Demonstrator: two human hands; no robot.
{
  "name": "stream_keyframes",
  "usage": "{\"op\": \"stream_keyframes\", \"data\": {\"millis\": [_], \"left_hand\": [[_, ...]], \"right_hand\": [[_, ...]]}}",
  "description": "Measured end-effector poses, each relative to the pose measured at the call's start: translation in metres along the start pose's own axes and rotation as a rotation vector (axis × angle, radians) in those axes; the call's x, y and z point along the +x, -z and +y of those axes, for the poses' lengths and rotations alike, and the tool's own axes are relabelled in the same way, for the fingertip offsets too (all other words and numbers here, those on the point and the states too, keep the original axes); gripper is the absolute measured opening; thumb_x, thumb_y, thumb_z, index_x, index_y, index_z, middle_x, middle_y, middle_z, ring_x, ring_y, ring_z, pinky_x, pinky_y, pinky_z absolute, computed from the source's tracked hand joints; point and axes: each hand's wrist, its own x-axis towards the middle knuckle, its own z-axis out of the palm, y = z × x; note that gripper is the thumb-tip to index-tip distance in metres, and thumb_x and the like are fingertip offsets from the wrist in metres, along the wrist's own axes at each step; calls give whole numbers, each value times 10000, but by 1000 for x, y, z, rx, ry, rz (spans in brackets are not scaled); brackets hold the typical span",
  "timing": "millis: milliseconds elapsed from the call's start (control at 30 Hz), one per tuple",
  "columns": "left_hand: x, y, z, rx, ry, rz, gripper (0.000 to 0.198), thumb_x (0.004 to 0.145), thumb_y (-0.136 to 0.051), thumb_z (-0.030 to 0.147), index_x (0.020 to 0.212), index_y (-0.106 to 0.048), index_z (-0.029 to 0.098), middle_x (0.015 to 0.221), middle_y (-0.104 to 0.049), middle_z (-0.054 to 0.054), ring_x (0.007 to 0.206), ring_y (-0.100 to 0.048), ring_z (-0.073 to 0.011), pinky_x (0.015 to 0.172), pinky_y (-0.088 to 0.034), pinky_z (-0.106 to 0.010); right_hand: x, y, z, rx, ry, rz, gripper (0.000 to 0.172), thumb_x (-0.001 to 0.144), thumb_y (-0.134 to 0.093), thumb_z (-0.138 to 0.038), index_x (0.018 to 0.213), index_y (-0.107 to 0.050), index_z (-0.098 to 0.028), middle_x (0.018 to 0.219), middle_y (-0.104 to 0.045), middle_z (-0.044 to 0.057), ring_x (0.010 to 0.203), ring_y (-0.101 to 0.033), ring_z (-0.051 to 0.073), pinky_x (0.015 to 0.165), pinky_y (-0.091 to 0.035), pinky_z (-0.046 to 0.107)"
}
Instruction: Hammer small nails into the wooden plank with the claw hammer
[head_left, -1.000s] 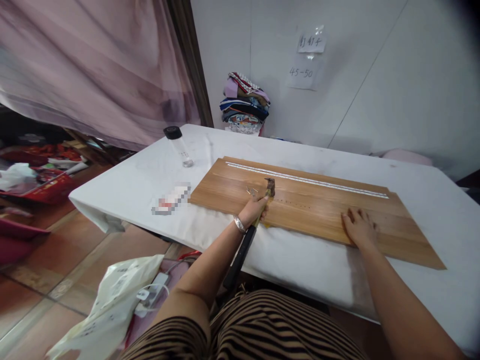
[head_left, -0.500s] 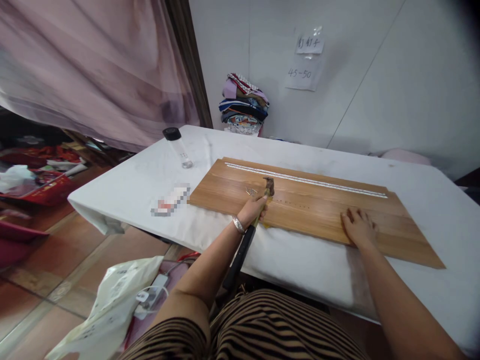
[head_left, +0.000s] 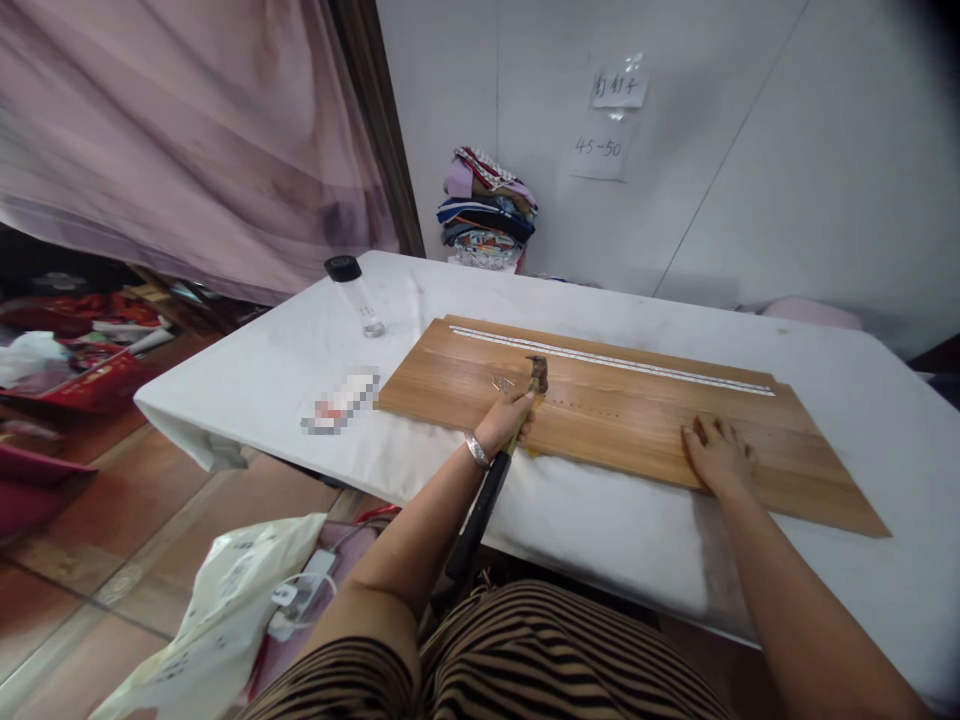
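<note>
A long wooden board (head_left: 622, 420) lies on the white-covered table (head_left: 300, 350). My left hand (head_left: 508, 420) is closed round a hammer high on its shaft; the hammer head (head_left: 537, 372) rests on the board and the black grip (head_left: 480, 515) hangs below the table edge. A few loose nails (head_left: 501, 382) lie just left of the head. A row of small nail marks (head_left: 581, 407) runs to its right. My right hand (head_left: 716, 455) lies flat on the board's near edge, fingers spread. A white strip (head_left: 611, 360) runs along the board's far side.
A clear bottle with a black cap (head_left: 356, 293) stands at the table's left. A small blurred packet (head_left: 339, 400) lies near the board's left end. Folded clothes (head_left: 487, 205) are stacked at the wall. A plastic bag (head_left: 225, 610) sits on the floor, clutter at far left.
Nothing has visibly changed apart from a slight shift of the camera; both hands and the hammer stay where they were.
</note>
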Motion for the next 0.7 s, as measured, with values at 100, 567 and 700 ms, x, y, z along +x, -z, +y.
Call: {"op": "stream_keyframes", "data": {"millis": [100, 567, 700], "left_hand": [[0, 0, -1, 12, 6, 11, 270, 1021, -672, 356, 847, -541, 197, 608, -536, 58, 396, -432, -56, 401, -317, -173], [-1, -1, 1, 5, 17, 6, 256, 1044, -628, 331, 844, -543, 197, 609, -538, 53, 388, -425, -58, 392, -313, -181], [-3, -1, 2, -8, 5, 0, 195, 1063, -584, 304, 902, -563, 195, 608, -539, 58, 386, -426, -60, 389, -316, -177]], "right_hand": [[0, 0, -1, -7, -6, 1, 689, 1057, -265, -544, 1516, -630, -182, 1669, -487, 207, 1551, -392, 388, 1230, -320, 628], [0, -1, 1, -20, 13, 6, 704, 1060, -234, -552, 1486, -644, -169, 1665, -482, 218, 1540, -404, 390, 1215, -333, 631], [0, 0, -1, -22, -2, -7, 712, 1061, -238, -554, 1512, -627, -164, 1677, -472, 218, 1550, -400, 388, 1222, -333, 619]]}}
